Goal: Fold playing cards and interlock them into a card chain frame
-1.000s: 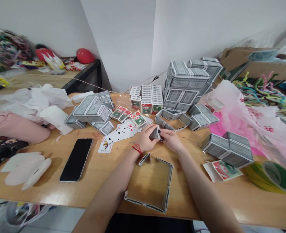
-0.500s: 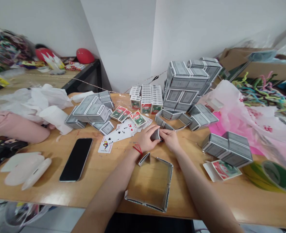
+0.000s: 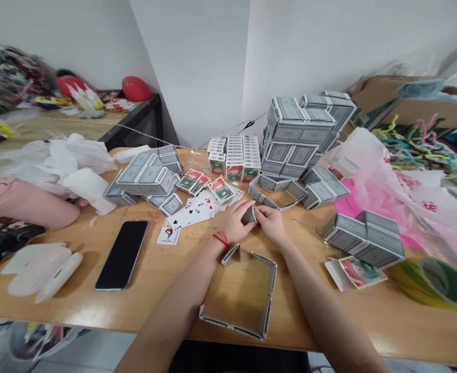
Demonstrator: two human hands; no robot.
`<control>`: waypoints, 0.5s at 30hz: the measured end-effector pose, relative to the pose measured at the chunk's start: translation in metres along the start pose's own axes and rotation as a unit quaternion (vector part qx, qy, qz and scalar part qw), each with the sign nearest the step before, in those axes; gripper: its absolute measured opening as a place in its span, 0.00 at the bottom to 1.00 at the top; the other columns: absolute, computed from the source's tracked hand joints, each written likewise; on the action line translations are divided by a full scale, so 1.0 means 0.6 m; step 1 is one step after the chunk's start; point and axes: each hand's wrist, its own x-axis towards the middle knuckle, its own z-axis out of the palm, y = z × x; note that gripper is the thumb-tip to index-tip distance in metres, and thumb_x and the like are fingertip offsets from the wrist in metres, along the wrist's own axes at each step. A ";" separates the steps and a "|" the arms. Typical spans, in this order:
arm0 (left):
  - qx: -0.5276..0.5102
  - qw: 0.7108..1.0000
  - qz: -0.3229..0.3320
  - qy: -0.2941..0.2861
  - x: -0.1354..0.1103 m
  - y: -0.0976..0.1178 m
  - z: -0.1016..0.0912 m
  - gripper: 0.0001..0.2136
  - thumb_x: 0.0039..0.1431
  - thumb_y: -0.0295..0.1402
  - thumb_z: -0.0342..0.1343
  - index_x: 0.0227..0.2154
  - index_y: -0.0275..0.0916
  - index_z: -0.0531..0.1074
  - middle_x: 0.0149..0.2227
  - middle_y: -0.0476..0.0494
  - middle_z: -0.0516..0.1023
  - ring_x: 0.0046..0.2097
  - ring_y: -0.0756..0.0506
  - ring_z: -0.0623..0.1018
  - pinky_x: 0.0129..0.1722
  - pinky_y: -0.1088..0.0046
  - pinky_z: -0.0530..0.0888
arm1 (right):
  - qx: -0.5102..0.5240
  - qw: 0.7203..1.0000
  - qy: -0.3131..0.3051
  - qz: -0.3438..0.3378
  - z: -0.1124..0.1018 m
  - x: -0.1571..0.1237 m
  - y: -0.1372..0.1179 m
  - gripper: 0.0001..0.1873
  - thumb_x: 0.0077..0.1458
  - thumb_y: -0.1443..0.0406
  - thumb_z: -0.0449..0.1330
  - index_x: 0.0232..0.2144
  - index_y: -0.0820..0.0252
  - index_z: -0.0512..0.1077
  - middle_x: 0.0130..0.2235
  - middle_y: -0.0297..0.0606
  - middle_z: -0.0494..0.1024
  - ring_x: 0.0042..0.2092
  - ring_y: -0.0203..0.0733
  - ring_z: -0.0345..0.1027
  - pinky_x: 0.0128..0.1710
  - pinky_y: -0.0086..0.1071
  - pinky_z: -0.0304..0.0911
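Note:
Between my two hands is a playing card [image 3: 249, 214], its grey patterned back showing, bent into a curve. My left hand [image 3: 234, 220] wraps round its left side, a red string on the wrist. The fingers of my right hand [image 3: 270, 223] pinch its right edge. Nearer to me, between my forearms, an open frame of folded cards [image 3: 270, 298] stands on the table. Just beyond my hands sits another frame of folded cards [image 3: 265, 196]. Loose face-up cards [image 3: 197, 210] lie spread to the left of my hands, with a card box [image 3: 220, 190] on top.
Built card blocks stand at left [image 3: 146, 173], at right [image 3: 364, 235] and in a tall stack [image 3: 298, 129]. Card boxes [image 3: 234, 155] are piled at the back. A phone [image 3: 122, 255] lies at left. Green-yellow tape [image 3: 433, 282] and an opened card box [image 3: 356, 272] are at right.
The card between my hands looks slightly more curved and turned. My hands stay in nearly the same place, and everything else is unchanged.

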 end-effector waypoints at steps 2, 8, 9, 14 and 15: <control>0.004 1.000 -0.009 0.009 0.000 0.001 -0.001 0.25 0.45 0.30 0.57 0.49 0.39 0.61 0.50 0.41 0.67 0.52 0.43 0.67 0.52 0.60 0.66 | 0.019 1.000 -0.022 0.005 -0.003 0.000 -0.001 0.16 0.47 0.55 0.54 0.22 0.62 0.71 0.22 0.34 0.68 0.25 0.35 0.58 0.24 0.28 0.55; 0.005 1.000 -0.014 0.013 -0.001 0.003 -0.003 0.25 0.46 0.31 0.57 0.49 0.41 0.61 0.50 0.41 0.66 0.52 0.43 0.66 0.51 0.59 0.66 | 0.054 0.996 -0.058 0.037 -0.011 0.001 -0.001 0.16 0.45 0.54 0.56 0.21 0.62 0.71 0.22 0.33 0.69 0.25 0.34 0.59 0.24 0.28 0.56; 0.003 1.000 -0.011 0.012 -0.001 0.003 -0.003 0.25 0.46 0.31 0.57 0.49 0.41 0.61 0.50 0.41 0.66 0.52 0.43 0.67 0.51 0.59 0.66 | 0.053 0.996 -0.056 0.037 -0.011 0.002 -0.001 0.16 0.44 0.54 0.56 0.20 0.62 0.71 0.22 0.33 0.69 0.25 0.34 0.59 0.24 0.28 0.55; 0.002 1.000 -0.004 0.005 -0.001 0.004 -0.004 0.25 0.45 0.31 0.57 0.50 0.41 0.60 0.50 0.41 0.66 0.52 0.43 0.67 0.52 0.60 0.66 | 0.040 0.998 -0.035 0.035 -0.008 0.002 0.003 0.16 0.44 0.54 0.57 0.19 0.62 0.71 0.21 0.33 0.69 0.24 0.34 0.58 0.24 0.28 0.54; 0.005 1.000 -0.005 0.005 -0.001 0.004 -0.004 0.25 0.45 0.31 0.57 0.50 0.40 0.60 0.50 0.41 0.66 0.52 0.43 0.67 0.52 0.60 0.66 | 0.036 0.998 -0.032 0.033 -0.007 0.002 0.005 0.16 0.44 0.54 0.57 0.19 0.61 0.71 0.20 0.33 0.68 0.24 0.34 0.57 0.24 0.28 0.54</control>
